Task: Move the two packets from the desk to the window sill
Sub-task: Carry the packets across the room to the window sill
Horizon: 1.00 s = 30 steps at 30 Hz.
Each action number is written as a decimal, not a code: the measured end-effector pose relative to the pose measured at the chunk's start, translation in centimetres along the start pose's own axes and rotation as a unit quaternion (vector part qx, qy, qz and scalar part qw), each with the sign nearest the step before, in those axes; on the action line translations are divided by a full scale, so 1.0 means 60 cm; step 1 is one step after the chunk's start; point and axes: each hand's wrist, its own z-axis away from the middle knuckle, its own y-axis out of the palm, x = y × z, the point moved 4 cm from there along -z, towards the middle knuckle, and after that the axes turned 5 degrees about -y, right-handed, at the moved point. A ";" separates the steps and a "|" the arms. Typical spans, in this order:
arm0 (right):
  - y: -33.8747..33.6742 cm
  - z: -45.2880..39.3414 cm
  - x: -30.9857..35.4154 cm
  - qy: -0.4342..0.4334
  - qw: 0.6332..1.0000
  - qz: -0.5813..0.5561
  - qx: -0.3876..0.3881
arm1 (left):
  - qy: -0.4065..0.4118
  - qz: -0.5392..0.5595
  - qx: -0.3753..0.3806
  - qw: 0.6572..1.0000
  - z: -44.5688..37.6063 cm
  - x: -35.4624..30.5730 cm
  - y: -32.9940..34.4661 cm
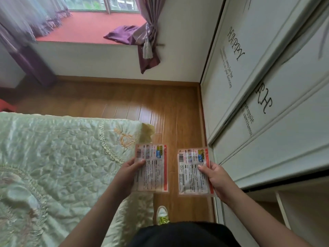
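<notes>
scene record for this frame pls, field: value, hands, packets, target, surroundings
left hand: grips left packet at its left edge
right hand: grips right packet at its right edge
packets: printed side up, side by side, apart, above wooden floor
window sill: red, ahead; purple cloth on its right part
left of person: bed
right of person: white wardrobe

**Soft daylight, blurred and bent edges**

Daylight enters through the window [105, 4] far beyond the left hand [129, 172] and leaves a pale sheen on the floor [142, 111] ahead of both hands. Shadows are faint. The curtains [26, 20] far up and left of that hand smear with blur. The wardrobe [267, 86] lines beside the right hand [216, 178] bow with wide-angle distortion.
</notes>
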 end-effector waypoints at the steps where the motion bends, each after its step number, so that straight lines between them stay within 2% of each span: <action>1: 0.004 -0.015 0.012 -0.002 1.000 -0.005 -0.007 | 0.003 -0.007 0.002 1.000 -0.017 -0.019 0.002; 9: 0.012 -0.166 0.089 0.029 0.999 -0.027 -0.020 | -0.010 -0.018 -0.010 1.000 -0.154 -0.122 0.010; 14: 0.008 -0.296 0.159 0.042 0.998 -0.049 0.001 | -0.017 -0.024 -0.038 0.999 -0.244 -0.188 0.014; 19: -0.012 -0.437 0.257 0.042 0.998 -0.045 0.022 | -0.027 -0.025 -0.065 0.997 -0.360 -0.285 0.043; 23: -0.027 -0.525 0.346 0.041 0.997 -0.027 0.058 | -0.022 -0.032 -0.061 0.997 -0.439 -0.372 0.093; 30: -0.037 -0.665 0.464 0.037 0.997 -0.016 0.069 | -0.004 -0.025 -0.062 0.998 -0.553 -0.501 0.131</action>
